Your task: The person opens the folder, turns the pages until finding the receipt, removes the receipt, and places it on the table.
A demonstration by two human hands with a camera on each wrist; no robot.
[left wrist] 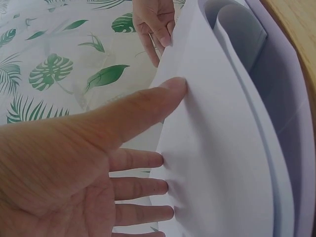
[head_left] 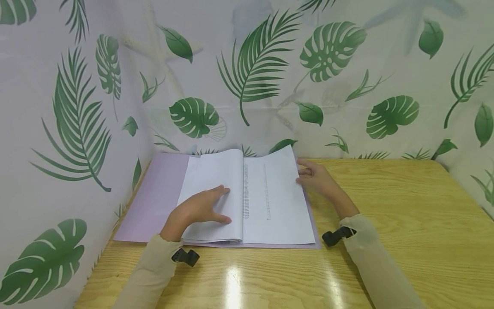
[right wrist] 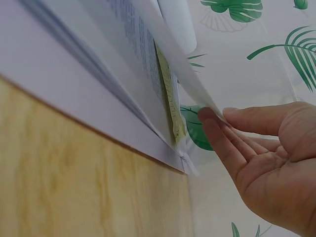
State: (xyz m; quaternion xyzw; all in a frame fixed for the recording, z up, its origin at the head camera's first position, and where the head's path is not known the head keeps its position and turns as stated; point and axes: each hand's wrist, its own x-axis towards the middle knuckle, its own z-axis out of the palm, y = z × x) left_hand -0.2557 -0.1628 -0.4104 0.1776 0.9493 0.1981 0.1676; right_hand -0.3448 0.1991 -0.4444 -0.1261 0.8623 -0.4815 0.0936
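Observation:
A stack of white printed sheets lies spread in a pale purple folder [head_left: 154,189] on the table. My left hand [head_left: 198,208], thumb and fingers extended, rests its fingertips on the turned-over left pages [head_left: 220,167]. At the far right corner, my right hand [head_left: 318,180] pinches the edge of the right page [head_left: 283,201] between thumb and fingers. That page [right wrist: 195,91] stands lifted off the sheets below in the right wrist view. Under it shows a yellowish strip [right wrist: 170,94] with handwriting-like marks. The turned pages [left wrist: 217,123] curl at the spine in the left wrist view.
The wood-grain table [head_left: 405,214] extends to the right of the folder. A white cloth [head_left: 262,86] printed with green leaves hangs behind the table and down its left side. Dark cameras [head_left: 186,256] are strapped to both wrists.

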